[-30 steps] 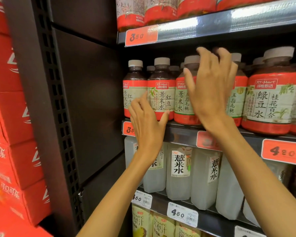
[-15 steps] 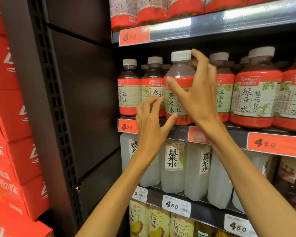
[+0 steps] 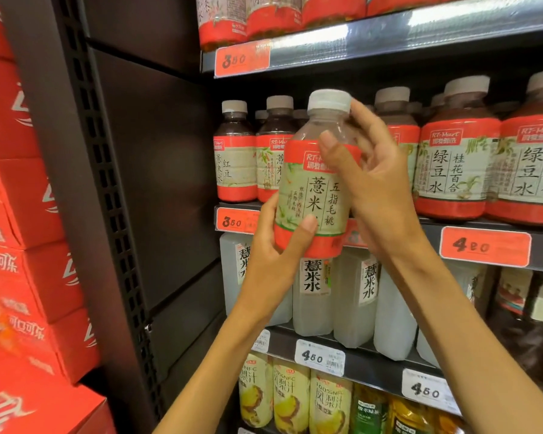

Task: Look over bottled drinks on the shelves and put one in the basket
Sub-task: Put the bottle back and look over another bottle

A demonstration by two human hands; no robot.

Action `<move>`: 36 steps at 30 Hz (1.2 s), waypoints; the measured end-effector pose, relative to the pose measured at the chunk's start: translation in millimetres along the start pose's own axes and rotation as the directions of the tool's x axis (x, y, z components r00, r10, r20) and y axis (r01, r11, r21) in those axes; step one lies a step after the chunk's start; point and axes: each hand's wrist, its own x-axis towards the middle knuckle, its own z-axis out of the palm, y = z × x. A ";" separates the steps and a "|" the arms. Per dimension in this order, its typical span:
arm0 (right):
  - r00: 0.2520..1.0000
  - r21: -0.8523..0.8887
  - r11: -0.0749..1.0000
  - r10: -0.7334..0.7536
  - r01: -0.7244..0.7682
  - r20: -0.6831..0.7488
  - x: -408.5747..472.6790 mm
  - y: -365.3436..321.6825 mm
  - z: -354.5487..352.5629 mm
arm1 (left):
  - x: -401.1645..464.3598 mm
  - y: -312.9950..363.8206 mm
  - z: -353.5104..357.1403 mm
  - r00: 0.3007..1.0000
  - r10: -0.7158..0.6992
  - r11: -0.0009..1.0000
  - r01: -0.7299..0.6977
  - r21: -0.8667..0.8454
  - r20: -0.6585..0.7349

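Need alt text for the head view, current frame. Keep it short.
Two bare hands hold a pale drink bottle with a red-and-green label in front of store shelves: the left hand grips its base, the right hand its upper body. Rows of bottled drinks and orange price tags fill the shelves; red cartons are stacked at left.

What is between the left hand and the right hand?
The head view shows the pale bottle with a white cap between them: left hand grips its bottom, right hand its upper part.
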 end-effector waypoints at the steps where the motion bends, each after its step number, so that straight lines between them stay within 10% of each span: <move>1: 0.999 0.039 0.998 0.040 -0.041 0.025 -3.5 -0.6 -0.3 | -5.7 1.5 -0.6 1.000 -0.013 1.000 0.013 -0.003 -0.005; 11: 0.876 0.356 0.805 0.393 -0.475 0.279 -18.1 14.0 -2.9 | -58.6 4.3 -8.9 0.936 -0.298 0.922 0.333 -0.196 0.188; 23: 0.887 0.187 0.874 0.411 -0.449 0.211 -39.0 17.8 1.1 | -66.9 15.1 -4.1 0.935 -0.316 0.927 0.340 -0.157 0.161; 31: 0.783 0.379 0.686 0.514 -0.621 0.351 -34.1 17.1 2.1 | -76.8 15.5 -4.0 0.871 -0.441 0.782 0.491 -0.383 0.216; 36: 0.843 0.191 0.825 0.496 -0.532 0.208 -37.0 21.4 -1.5 | -76.8 12.8 -10.1 0.866 -0.460 0.828 0.498 -0.256 0.198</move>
